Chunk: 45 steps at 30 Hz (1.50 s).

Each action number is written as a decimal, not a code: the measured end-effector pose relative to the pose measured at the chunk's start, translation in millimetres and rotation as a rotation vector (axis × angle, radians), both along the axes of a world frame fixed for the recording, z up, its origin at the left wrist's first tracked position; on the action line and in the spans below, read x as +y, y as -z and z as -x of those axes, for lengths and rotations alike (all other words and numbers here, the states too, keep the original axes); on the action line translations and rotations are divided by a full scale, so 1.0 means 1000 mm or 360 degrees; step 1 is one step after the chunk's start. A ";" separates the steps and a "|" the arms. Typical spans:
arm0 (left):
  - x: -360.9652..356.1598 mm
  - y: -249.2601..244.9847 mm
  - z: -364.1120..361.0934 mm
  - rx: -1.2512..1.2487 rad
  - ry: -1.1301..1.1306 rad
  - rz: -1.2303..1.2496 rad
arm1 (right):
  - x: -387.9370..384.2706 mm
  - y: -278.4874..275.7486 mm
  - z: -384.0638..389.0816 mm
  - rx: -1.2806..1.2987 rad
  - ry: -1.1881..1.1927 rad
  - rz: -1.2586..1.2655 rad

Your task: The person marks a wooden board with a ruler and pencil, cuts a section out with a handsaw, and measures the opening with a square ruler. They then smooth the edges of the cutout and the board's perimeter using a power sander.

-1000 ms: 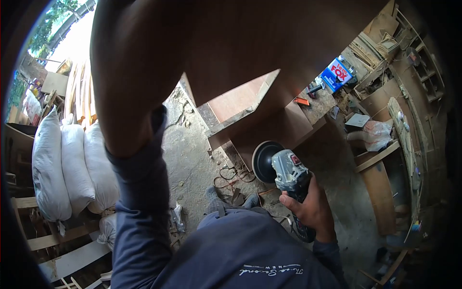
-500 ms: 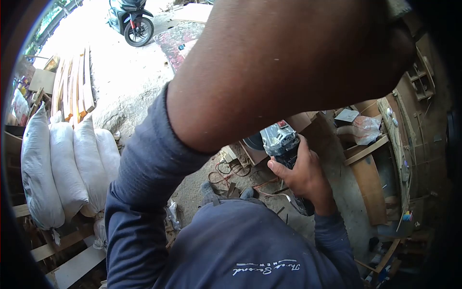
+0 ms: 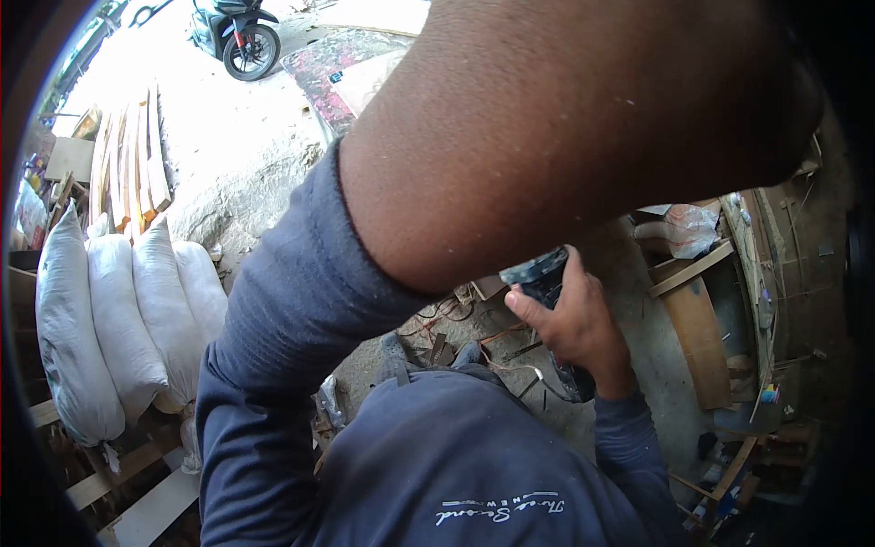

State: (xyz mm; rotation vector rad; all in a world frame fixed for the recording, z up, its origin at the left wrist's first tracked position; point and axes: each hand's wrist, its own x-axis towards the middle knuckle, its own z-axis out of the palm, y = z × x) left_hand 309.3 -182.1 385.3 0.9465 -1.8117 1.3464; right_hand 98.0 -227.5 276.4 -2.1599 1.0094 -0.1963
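My right hand [image 3: 583,328] is wrapped round the dark body of an angle grinder [image 3: 544,284], thumb on its near side. The grinder's front end is hidden behind my left forearm [image 3: 547,137], and its rear end [image 3: 574,383] shows below the hand. Bare from the pushed-up sleeve [image 3: 301,264], that forearm crosses the upper view close to the camera. It runs into the dark upper right edge, and my left hand is out of sight.
Several full white sacks [image 3: 123,319] stand at the left, with long wood strips [image 3: 132,164] behind them. A motorbike [image 3: 239,41] is parked at the far back. Cords [image 3: 456,314] lie on the floor by my feet. Boards [image 3: 697,346] and a plastic bag [image 3: 690,232] are at the right.
My left forearm has shifted right and slightly down in view, covering more of the grinder's front end. My right hand keeps its hold, almost in the same place.
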 end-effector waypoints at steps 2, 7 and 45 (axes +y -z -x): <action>0.003 0.002 0.002 -0.0004 0.0001 0.0007 | 0.000 0.002 -0.004 0.0034 0.0011 0.0029; 0.002 0.003 -0.002 -0.0013 -0.0058 -0.0019 | 0.000 -0.005 -0.010 0.0110 -0.0134 0.0078; 0.003 -0.052 -0.046 -0.0075 -0.0686 -0.0091 | -0.023 0.002 0.007 -0.0153 -0.0300 0.0319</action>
